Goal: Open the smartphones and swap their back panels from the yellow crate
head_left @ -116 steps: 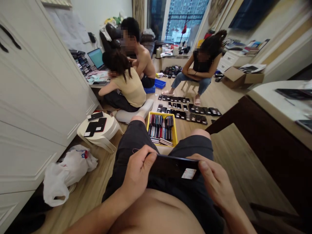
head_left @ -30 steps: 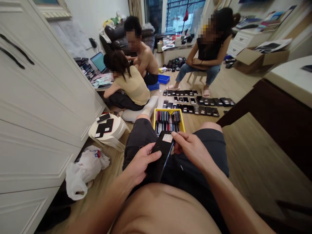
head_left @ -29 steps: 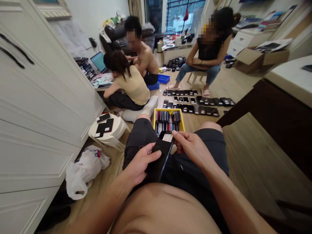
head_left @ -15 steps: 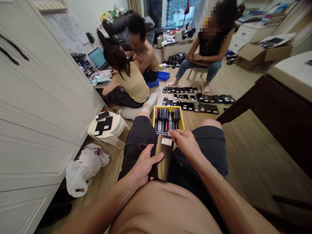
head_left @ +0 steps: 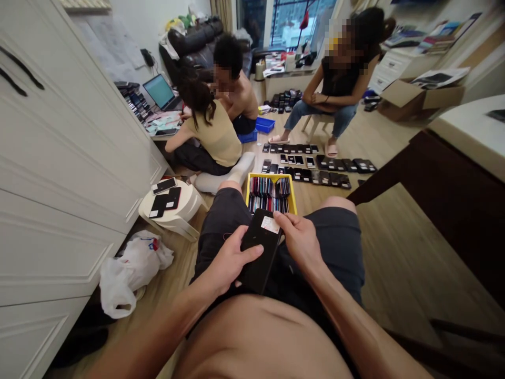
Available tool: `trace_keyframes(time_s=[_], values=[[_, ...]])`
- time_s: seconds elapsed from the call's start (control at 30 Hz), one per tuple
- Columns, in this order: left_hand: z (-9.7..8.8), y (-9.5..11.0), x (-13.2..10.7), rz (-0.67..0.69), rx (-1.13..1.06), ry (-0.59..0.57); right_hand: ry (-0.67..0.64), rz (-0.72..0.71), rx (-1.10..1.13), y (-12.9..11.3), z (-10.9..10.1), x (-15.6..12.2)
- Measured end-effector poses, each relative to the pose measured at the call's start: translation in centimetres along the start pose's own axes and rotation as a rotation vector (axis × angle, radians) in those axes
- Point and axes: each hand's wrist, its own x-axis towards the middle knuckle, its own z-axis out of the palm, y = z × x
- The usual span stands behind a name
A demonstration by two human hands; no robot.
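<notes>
We record that the black smartphone [head_left: 258,252] has tipped flatter, its white label [head_left: 270,225] uppermost, above the dark shorts [head_left: 335,247]. The left hand [head_left: 232,261] supports its edge, fingers lightly spread; the right hand [head_left: 300,245] pinches the top corner, forearm angled inward.

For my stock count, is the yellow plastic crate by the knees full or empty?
Full: the yellow plastic crate is packed with slim phones standing on edge in rows, with no bare bottom showing.
</notes>
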Motion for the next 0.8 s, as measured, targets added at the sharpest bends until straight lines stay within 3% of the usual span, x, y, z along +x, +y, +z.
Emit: trace_keyframes(time_s=[0.1, 0.2, 0.3, 0.4, 0.5, 0.57, 0.67, 0.7, 0.8], values=[[0.0, -0.4, 0.6, 0.013, 0.012, 0.031, 0.075, -0.008, -0.053, -0.1, 0.0, 0.0], [-0.1, -0.7, 1.2, 0.031, -0.014, 0.048, -0.008, 0.034, -0.025, 0.0, -0.3, 0.1], [-0.5, -0.6, 1.5, 0.076, -0.033, 0.072, -0.240, 0.083, 0.095, -0.2, -0.3, -0.6], [-1.5, 0.1, 1.6, 0.163, -0.067, 0.105, -0.487, 0.117, 0.070, -1.0, 0.2, -1.9], [-3.1, 1.2, 1.4, 0.169, -0.073, 0.054, -0.529, 0.033, -0.054, -2.2, 1.6, -3.1], [-4.3, 2.0, 1.1, 0.182, -0.099, 0.038, -0.466, -0.080, -0.145, -3.2, 3.1, -3.6], [-6.0, 2.9, 0.3, 0.213, -0.131, 0.110, -0.373, -0.217, -0.242, -4.2, 5.2, -3.8], [-6.6, 3.1, 0.0, 0.219, -0.125, 0.138, -0.408, -0.235, -0.243, -4.3, 5.7, -3.6], [-8.6, 3.3, -0.7, 0.234, -0.128, 0.211, -0.685, -0.232, -0.075, -3.9, 5.7, -1.9]])
